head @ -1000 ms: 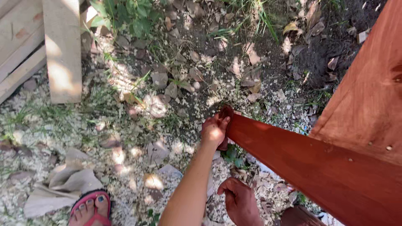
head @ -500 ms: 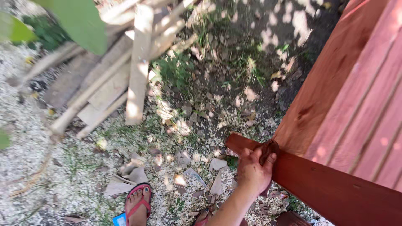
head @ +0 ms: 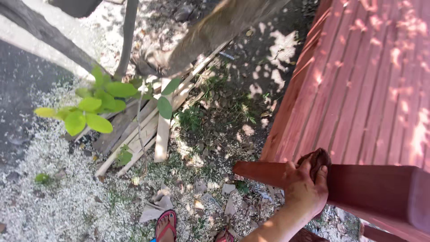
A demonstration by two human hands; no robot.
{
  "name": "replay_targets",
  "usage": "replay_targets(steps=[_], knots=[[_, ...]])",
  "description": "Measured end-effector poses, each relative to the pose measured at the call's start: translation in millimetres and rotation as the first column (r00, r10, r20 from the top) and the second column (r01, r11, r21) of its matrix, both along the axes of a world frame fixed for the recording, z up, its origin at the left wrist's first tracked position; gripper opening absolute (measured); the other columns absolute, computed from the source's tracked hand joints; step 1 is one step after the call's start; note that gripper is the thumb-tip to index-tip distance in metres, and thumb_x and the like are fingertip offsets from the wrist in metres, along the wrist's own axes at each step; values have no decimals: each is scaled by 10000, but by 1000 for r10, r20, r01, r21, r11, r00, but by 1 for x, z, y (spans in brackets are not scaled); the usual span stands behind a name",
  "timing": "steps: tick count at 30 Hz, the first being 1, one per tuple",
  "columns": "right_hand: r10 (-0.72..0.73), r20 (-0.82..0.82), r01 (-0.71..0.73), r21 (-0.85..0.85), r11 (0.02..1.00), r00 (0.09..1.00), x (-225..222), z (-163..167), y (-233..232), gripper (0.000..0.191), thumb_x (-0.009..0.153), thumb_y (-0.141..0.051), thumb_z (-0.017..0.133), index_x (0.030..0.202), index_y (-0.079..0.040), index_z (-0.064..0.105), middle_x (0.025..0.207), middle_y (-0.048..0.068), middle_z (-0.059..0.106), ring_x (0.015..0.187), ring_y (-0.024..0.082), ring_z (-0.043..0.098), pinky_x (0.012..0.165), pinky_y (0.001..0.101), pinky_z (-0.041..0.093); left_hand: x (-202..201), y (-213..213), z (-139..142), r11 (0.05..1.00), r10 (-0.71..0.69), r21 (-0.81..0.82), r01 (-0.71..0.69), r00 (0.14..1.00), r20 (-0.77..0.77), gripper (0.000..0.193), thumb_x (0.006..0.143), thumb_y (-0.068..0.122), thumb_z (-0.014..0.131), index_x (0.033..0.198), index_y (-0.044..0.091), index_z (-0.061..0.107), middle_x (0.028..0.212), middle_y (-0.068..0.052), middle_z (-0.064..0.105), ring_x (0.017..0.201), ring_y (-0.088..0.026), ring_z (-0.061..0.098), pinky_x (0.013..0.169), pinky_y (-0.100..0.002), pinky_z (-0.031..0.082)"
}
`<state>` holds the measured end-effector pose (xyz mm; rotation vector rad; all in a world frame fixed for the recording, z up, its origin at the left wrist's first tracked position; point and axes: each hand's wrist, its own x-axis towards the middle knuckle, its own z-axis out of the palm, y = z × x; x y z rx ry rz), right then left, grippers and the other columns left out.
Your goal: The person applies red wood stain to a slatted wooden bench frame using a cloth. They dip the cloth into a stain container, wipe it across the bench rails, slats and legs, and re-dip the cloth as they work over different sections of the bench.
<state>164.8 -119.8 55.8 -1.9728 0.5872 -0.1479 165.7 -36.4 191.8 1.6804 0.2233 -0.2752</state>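
Right now only one hand (head: 305, 190) shows, can't tell which; fingers curled tight round a dark rag (head: 316, 160), pressed on top edge of red-brown wooden rail (head: 371, 179), near right. Slatted red seat (head: 371, 85) just beyond. Sandalled feet (head: 166, 224) near, w/ pale planks (head: 162, 130) & leafy sapling (head: 96, 107) far left.

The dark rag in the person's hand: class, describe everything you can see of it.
The rag is a small, dark brown wad of cloth, crumpled and stained-looking. It sits pressed on the top edge of the red-brown wooden rail, beside the slatted wooden panel. One hand grips it from below, fingers wrapped around it; which hand is unclear.
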Motion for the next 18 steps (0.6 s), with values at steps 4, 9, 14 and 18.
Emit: replay_targets(steps=[4,9,14,18], knots=[[-126,136,126,2,992,983,19,84,-7,369,986,-148,471,1350,-100,500,1254,108,592,1067,219,584,930,337,459,-2,3,82,994,-59,-88,61,998,22,533,1000,366,541,1476,125,542,1255,-296,477,1182,-488,504,1027,-577,415],[-288,280,294,21,955,916,-2,166,-25,414,1033,-195,468,1438,-111,469,1333,109,575,1139,220,571,988,336,448,-1,6,147,996,-81,-12,85,977,197,530,1032,391,556,1428,39,563,1234,-294,477,1164,-485,506,1025,-578,408],[-433,366,450,41,892,824,-22,217,-40,464,1079,-242,465,1526,-121,437,1411,110,557,1211,221,559,1046,335,436,-11,-4,190,963,-270,76,259,907,324,553,1038,399,545,1460,43,563,1260,-289,439,1047,-435,550,907,-534,499],[-506,380,494,136,859,775,-73,239,-32,506,1117,-280,463,1597,-130,412,1475,111,544,1269,222,548,1092,335,427,-32,-18,215,942,-335,117,315,857,392,536,1010,414,606,1417,66,630,1190,-280,498,1015,-442,561,899,-549,499]])
